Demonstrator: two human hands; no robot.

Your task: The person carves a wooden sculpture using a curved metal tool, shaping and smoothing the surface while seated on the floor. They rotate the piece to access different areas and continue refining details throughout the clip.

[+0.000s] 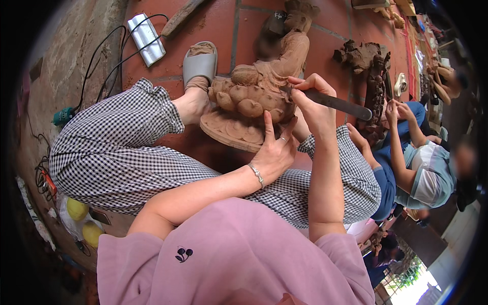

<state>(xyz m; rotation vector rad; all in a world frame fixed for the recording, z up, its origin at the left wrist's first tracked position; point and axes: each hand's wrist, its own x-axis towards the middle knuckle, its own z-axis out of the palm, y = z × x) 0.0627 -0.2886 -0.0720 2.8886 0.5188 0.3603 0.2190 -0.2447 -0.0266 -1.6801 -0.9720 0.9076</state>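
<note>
A reddish-brown carved statue (288,57) of a seated figure leans away from me between my legs, its head at the far end. Its lotus base (244,96) has rounded petals above a flat carved foot. My left hand (274,152), with a ring and bracelet, grips the near side of the base, index finger stretched up along a petal. In my right hand (315,99) is a flat, dark metal carving tool (338,104) with a rounded butt end. Its working tip meets the figure just above the petals, mostly hidden by my fingers.
A grey slide sandal (200,66) is on my left foot. Beyond it lie a silver packet (146,39), black cables and a wooden stick (180,18). A dark carved piece (361,58) stands at right, near a seated co-worker (429,170). Yellow balls (77,208) lie at left.
</note>
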